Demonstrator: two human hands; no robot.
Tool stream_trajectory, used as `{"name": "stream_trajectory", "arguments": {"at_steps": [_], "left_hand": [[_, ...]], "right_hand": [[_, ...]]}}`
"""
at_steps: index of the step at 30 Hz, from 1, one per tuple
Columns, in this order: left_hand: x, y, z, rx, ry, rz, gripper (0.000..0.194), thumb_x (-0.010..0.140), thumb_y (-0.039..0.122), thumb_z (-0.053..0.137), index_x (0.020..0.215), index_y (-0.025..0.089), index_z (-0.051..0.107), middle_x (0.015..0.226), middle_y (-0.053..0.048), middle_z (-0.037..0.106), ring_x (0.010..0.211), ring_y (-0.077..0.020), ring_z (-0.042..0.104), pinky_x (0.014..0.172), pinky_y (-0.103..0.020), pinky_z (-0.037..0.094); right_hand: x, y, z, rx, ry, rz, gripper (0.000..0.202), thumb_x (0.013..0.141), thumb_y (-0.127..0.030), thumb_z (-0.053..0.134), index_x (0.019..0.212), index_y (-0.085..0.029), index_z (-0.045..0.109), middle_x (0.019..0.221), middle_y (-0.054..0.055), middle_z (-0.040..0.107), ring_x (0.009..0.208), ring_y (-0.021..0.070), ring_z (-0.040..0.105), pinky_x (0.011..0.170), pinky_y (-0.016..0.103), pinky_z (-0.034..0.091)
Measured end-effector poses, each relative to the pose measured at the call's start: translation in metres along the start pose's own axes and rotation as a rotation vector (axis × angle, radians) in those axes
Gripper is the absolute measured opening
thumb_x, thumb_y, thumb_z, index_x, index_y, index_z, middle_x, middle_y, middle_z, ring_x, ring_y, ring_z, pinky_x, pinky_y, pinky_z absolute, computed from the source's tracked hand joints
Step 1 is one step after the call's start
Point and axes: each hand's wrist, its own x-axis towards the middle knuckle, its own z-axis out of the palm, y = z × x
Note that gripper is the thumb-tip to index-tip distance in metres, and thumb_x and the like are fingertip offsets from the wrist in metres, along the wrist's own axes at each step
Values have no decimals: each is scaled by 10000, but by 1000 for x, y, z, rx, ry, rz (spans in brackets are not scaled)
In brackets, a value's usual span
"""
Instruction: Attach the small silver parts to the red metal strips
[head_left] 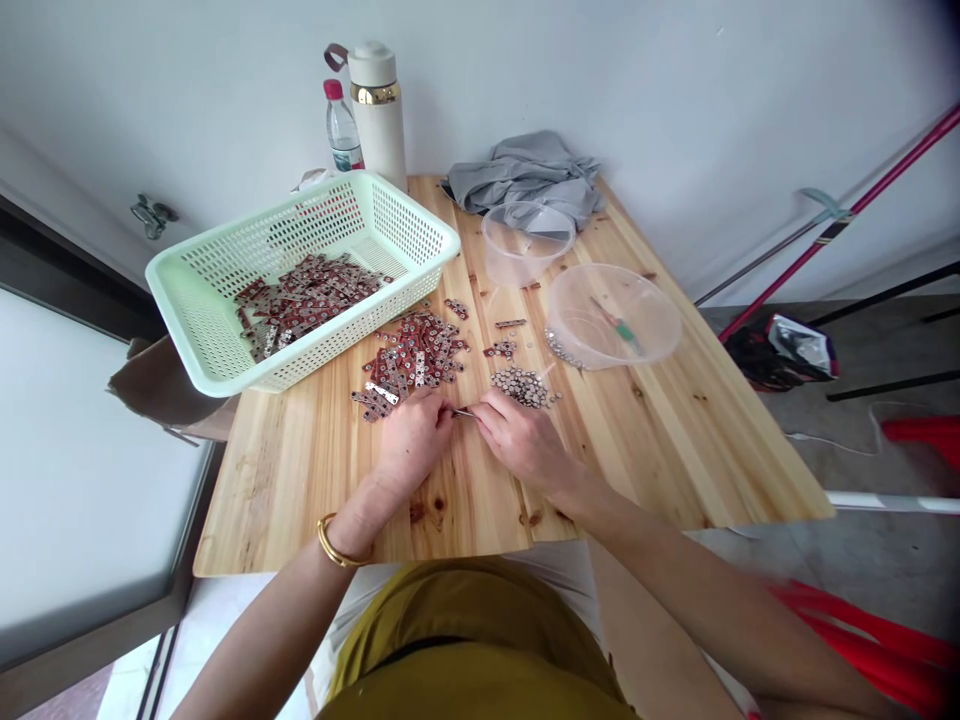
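My left hand [417, 432] is closed at the near edge of a pile of small reddish-brown and silver strips [420, 350]. My right hand [517, 430] is closed too, its fingertips meeting the other end of a thin metal strip [465, 413] that spans the gap between both hands. Fingers cover most of this strip, so its detail is hidden. Just beyond my right hand lies a heap of small round silver metal pieces [519, 385]. A few loose strips [501, 349] rest between the two piles.
A pale green perforated basket [300, 365] with more strips stands at the left. Behind my right hand are a clear round tub [660, 335] holding a green-handled tool [624, 328] and a second clear tub [517, 262]. Grey cloth [532, 170], a bottle [343, 130] and a white flask [381, 125] line the back.
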Motion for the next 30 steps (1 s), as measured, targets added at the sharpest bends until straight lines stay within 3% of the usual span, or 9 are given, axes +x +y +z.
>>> {"name": "stream_trajectory", "arguments": {"at_steps": [2,6,8,14,22,30], "left_hand": [[-1,-1,1,-19,16,1,156,863,165,535,835,200,684,908,-12,667,793,-146,614,665,-243,424],[-4,-1,4,-14,40,11,172,885,180,518,851,199,686,932,-13,666,811,-146,620,679,-245,430],[-6,1,5,16,38,17,180,894,185,505,865,198,681,942,-14,662,802,-145,620,659,-248,425],[-10,3,6,118,34,30,184,913,210,477,879,198,657,944,-15,649,744,-143,613,563,-261,373],[-9,3,7,120,17,25,194,926,221,459,876,196,645,954,-17,648,751,-143,614,560,-262,367],[-9,2,7,135,9,28,204,932,234,438,884,195,632,969,-34,642,751,-151,618,562,-260,374]], "right_hand": [[-5,-1,-5,67,-15,20,257,985,-199,383,1019,-180,636,931,62,635,790,161,610,657,275,451],[-16,-3,-12,239,42,238,286,993,-277,373,1225,-184,514,1070,99,612,932,210,620,750,329,500],[-21,-6,-11,297,78,309,261,988,-246,362,1198,-194,507,1062,100,604,937,216,615,759,346,505],[-24,-17,-2,298,92,338,172,964,-214,420,992,-214,589,940,70,589,865,201,605,698,307,479],[-23,-19,-1,228,54,340,212,955,-168,410,976,-202,618,933,68,569,813,176,584,632,267,428],[-21,-28,1,113,-8,376,237,971,-218,394,980,-207,630,941,64,580,714,161,572,560,263,389]]}}
